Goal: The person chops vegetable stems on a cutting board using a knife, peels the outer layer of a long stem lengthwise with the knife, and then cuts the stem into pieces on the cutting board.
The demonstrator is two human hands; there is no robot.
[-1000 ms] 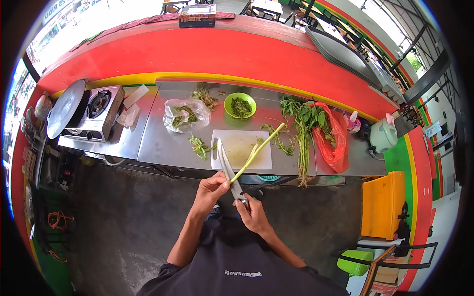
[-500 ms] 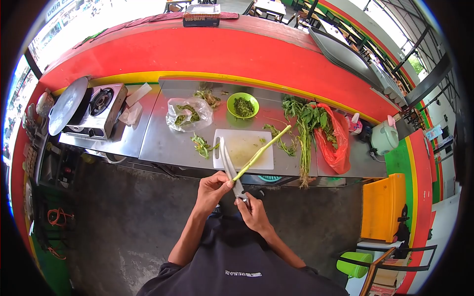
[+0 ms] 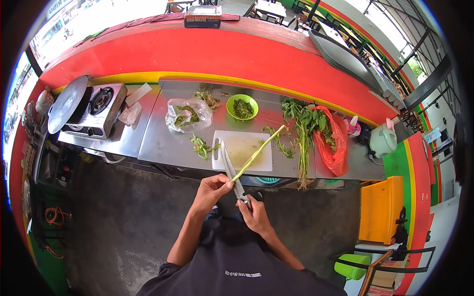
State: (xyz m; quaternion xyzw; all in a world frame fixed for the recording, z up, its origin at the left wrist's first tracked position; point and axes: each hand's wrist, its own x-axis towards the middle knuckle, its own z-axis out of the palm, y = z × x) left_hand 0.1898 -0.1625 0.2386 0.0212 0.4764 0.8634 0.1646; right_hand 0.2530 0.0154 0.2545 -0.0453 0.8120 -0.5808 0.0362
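Observation:
My left hand [image 3: 213, 190] pinches the near end of a long pale green vegetable stalk [image 3: 258, 153], which slants up and right over the board. In my right hand [image 3: 254, 211] is a large knife [image 3: 229, 164], gripped by its handle. Its blade points away from me and crosses the stalk close to my left fingertips. Behind the knife lies a white cutting board [image 3: 266, 164] on the steel counter. Leafy scraps [image 3: 201, 147] lie left of the board, and more trimmings [image 3: 284, 144] lie to its right.
A green bowl [image 3: 254, 113] of chopped greens and a clear plastic bag [image 3: 178, 122] stand behind the board. Leafy stems [image 3: 304, 158] and a red bag [image 3: 335, 160] are at right. A gas stove [image 3: 101, 111] stands at left, with a red wall [image 3: 222, 54] behind.
The stalk's far end has shifted slightly left and the stalk has rolled or tilted a little. Both hands keep nearly the same place and grip.

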